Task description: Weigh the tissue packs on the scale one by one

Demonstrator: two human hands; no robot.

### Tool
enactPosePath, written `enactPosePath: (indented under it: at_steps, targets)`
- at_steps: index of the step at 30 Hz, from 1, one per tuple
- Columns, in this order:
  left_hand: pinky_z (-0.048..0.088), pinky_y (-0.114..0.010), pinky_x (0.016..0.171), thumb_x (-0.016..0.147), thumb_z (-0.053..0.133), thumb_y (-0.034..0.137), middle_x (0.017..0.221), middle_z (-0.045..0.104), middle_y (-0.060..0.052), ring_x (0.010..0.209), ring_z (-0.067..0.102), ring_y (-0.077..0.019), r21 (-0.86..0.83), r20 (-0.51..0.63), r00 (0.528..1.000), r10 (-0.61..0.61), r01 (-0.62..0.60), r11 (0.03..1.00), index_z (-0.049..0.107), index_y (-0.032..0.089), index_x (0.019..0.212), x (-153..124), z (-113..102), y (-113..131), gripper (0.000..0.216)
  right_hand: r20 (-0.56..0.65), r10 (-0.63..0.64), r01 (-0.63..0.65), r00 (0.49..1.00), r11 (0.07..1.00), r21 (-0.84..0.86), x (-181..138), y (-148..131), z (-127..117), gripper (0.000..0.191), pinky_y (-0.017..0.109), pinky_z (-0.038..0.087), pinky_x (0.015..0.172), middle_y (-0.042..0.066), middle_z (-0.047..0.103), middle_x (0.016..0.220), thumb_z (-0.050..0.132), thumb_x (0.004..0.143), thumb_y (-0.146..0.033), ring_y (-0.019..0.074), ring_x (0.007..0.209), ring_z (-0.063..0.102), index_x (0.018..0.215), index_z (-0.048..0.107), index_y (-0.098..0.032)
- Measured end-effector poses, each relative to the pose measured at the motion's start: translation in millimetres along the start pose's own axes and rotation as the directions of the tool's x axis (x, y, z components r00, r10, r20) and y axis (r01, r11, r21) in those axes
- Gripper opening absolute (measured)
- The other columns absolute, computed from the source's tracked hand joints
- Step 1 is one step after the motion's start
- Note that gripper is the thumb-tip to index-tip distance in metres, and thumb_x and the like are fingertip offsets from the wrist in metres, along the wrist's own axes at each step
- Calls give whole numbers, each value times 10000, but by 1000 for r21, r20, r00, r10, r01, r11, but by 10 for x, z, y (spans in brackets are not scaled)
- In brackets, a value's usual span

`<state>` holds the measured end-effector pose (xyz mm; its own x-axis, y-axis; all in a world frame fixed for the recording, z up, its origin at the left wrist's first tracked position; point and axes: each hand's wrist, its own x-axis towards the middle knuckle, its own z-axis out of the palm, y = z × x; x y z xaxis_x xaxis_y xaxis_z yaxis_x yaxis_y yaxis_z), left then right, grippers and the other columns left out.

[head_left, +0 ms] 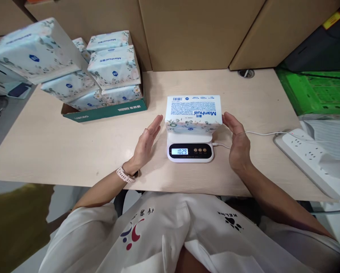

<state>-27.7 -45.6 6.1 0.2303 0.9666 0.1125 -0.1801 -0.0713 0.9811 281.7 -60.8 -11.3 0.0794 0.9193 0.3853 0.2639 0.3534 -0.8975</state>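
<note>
A tissue pack (pixel 193 110) with a floral print and blue lettering rests on a white digital kitchen scale (pixel 190 153), whose lit display reads 102.9. My left hand (pixel 146 144) is held to the left of the pack, apart from it, with fingers stretched out and palm turned inward. On the other side is my right hand (pixel 237 142), also open; its fingertips are close to the pack's right edge, and whether they touch it I cannot tell. The pack hides the scale's weighing plate for the most part.
At the back left, a green box (pixel 110 110) holds several stacked tissue packs (pixel 115 66). A white cable (pixel 263 132) runs from the scale toward a power strip (pixel 309 155) on the right. Cardboard boxes (pixel 187 34) line the back; a green crate (pixel 320 91) stands at right.
</note>
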Motion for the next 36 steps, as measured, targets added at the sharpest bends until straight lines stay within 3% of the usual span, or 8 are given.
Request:
enactPosePath:
  at_steps: [12, 26, 36]
  targets:
    - [198, -549, 1453, 1033, 405, 797, 1796, 400, -1, 1733, 263, -309, 21, -4, 1000, -10, 10, 1000, 598, 342, 1584, 0, 16, 26, 740, 13, 11, -10, 1000, 999, -30, -7, 28, -10, 704, 669, 466, 1306, 60, 654, 1596, 351, 1051, -777, 376, 1553, 565, 1583, 574, -375]
    - [162, -553, 1462, 1026, 394, 813, 1808, 376, -12, 1742, 227, -314, 36, -2, 1000, -23, 23, 999, 568, 323, 1610, 3, 31, 36, 781, 23, 9, -9, 1000, 1000, -5, 5, -10, 6, 718, 641, 483, 1300, 77, 655, 1603, 370, 1060, -760, 344, 1515, 610, 1590, 582, -324]
    - [152, -522, 1468, 1038, 383, 801, 1819, 343, -23, 1745, 207, -305, 57, 22, 1000, -14, 13, 998, 530, 296, 1645, 11, 31, 29, 804, 95, -3, 6, 995, 999, -31, 14, 51, 6, 717, 643, 361, 1377, 43, 549, 1711, 409, 1065, -735, 334, 1603, 513, 1672, 481, -359]
